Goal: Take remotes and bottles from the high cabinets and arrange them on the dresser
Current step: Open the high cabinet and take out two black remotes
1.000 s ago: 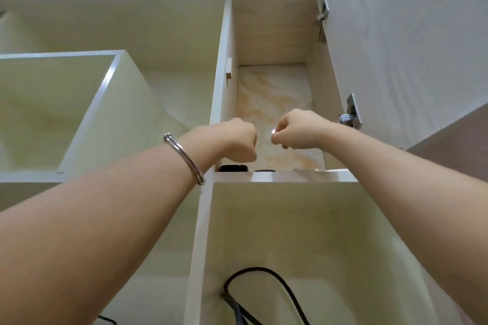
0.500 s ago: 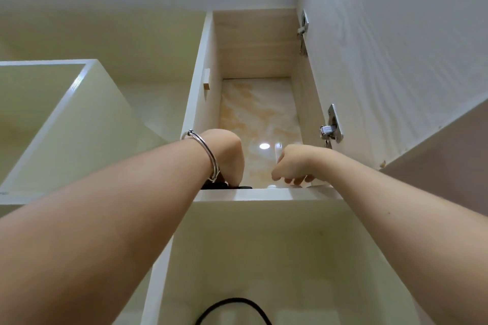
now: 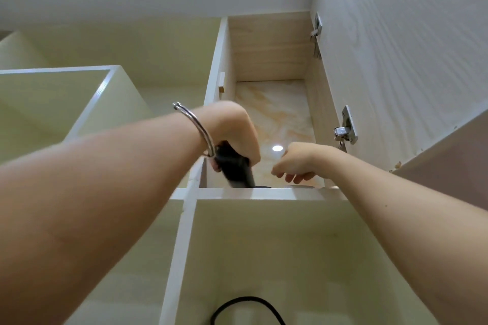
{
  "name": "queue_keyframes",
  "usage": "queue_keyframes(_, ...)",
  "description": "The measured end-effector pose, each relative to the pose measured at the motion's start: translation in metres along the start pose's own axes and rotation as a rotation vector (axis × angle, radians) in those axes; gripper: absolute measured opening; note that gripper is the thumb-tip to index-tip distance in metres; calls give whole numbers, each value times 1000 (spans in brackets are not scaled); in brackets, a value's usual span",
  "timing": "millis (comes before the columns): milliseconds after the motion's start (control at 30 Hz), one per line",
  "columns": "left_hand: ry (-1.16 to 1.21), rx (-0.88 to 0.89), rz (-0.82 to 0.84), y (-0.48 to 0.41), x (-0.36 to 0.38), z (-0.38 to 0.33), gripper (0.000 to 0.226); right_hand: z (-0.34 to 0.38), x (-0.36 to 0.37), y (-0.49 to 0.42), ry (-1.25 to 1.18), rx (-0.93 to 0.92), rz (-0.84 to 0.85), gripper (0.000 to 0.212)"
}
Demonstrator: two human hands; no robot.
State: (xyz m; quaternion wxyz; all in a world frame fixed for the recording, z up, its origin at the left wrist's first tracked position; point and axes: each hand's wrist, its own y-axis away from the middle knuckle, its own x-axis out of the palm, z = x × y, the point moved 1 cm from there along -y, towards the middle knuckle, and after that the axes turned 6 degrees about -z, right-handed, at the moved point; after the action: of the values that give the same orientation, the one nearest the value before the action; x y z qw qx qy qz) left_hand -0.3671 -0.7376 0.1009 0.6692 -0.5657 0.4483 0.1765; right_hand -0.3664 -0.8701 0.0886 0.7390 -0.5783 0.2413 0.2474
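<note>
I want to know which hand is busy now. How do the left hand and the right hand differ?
The left hand is closed around a black remote; the right hand holds nothing visible, fingers loosely curled. The left wrist wears a metal bangle; the right wrist is bare. Both reach into the open high cabinet.

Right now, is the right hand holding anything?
No, the right hand hangs loosely curled with nothing in it, while the left hand grips a black remote at the cabinet opening.

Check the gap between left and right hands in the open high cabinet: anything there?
No object. Head view shows only the marbled back panel with a bright light spot between the left hand, gripping a black remote, and the right hand.
</note>
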Motion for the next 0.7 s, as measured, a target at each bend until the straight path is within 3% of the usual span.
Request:
queue_keyframes(167,256,66,-238,29,-30,33,25,30,14,-7,15,-39,61,23)
queue_keyframes(267,372,51,-280,39,-25,53,25,50,24,-2,91,-51,247,39)
queue_keyframes(367,455,67,-282,42,-14,68,25,65,33,1,266,-92,391,41)
queue_keyframes(500,515,76,-307,46,-6,73,25,72,37,-3,441,-67,265,39)
queue_keyframes(600,415,89,-307,45,0,70,28,72,35,-3,459,-57,233,34)
queue_keyframes(700,304,90,-286,42,4,64,33,71,36,-7,485,-68,216,12)
